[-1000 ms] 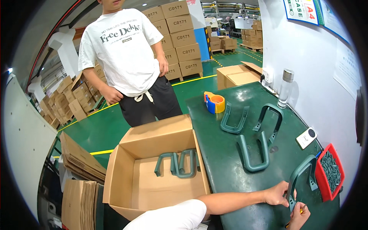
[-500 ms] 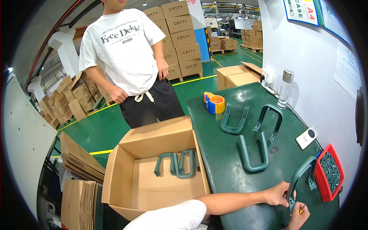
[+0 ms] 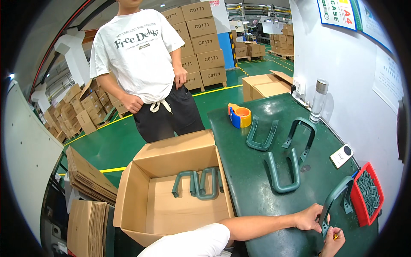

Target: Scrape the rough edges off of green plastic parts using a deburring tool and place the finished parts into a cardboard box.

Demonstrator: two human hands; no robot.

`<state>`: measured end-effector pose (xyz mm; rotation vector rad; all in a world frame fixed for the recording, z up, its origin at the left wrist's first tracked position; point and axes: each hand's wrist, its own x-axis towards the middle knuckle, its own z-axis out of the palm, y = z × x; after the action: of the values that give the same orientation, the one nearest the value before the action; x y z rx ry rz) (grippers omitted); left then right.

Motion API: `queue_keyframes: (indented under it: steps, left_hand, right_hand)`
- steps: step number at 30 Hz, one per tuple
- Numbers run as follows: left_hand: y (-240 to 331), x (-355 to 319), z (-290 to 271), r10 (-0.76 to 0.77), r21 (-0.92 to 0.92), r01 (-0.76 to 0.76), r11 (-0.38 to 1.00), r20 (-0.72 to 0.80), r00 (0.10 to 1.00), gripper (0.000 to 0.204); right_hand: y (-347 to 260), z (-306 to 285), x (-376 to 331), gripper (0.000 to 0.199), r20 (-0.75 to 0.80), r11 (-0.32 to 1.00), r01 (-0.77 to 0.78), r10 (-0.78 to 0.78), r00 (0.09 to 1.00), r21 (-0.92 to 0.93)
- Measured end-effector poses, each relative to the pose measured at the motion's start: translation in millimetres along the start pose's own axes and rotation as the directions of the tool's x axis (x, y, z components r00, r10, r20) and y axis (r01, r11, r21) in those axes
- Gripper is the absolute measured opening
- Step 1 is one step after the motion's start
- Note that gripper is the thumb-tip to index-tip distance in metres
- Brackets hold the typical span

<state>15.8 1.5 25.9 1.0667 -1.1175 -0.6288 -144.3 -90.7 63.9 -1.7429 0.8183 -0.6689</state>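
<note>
At the table's near right, my left hand (image 3: 310, 217) is closed round one leg of a dark green U-shaped handle (image 3: 332, 198), which stands tilted with its curve upward. Close against the foot of that leg is my right hand (image 3: 334, 242), its fingers pinched together. A small yellow bit of a thin tool (image 3: 337, 234) shows between those fingers; most of it is hidden. Farther up the table lie three more green handles (image 3: 283, 188), (image 3: 262, 145), (image 3: 309, 124). Beside the held handle sits a red bin (image 3: 361, 214) with many small green plugs (image 3: 368, 190).
An open cardboard box (image 3: 132, 205) with several green handles (image 3: 207, 195) stands left of the green table (image 3: 239, 201). On the table are a tape dispenser (image 3: 239, 116), a clear bottle (image 3: 318, 100) and a white device (image 3: 341, 156). Another person (image 3: 141, 64) stands beyond the box.
</note>
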Motion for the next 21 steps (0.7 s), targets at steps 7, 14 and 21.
queue_keyframes:
  steps: [7,14,21]
  left_hand:
    - [-5,0,-1,0.018,0.027,-0.018,0.999,0.002,1.000,0.039]
    - [-3,-1,-1,-0.021,0.018,0.021,1.000,0.012,1.000,0.039]
    - [-6,-1,-3,-0.057,0.022,0.057,0.998,-0.012,0.998,0.037]
  right_hand:
    - [7,3,1,0.014,-0.005,0.996,0.030,-0.029,1.000,0.080]
    - [2,1,0,0.014,0.015,0.998,-0.035,0.034,0.999,0.058]
    - [-6,2,-3,0.013,0.034,0.997,-0.066,0.064,0.997,0.047]
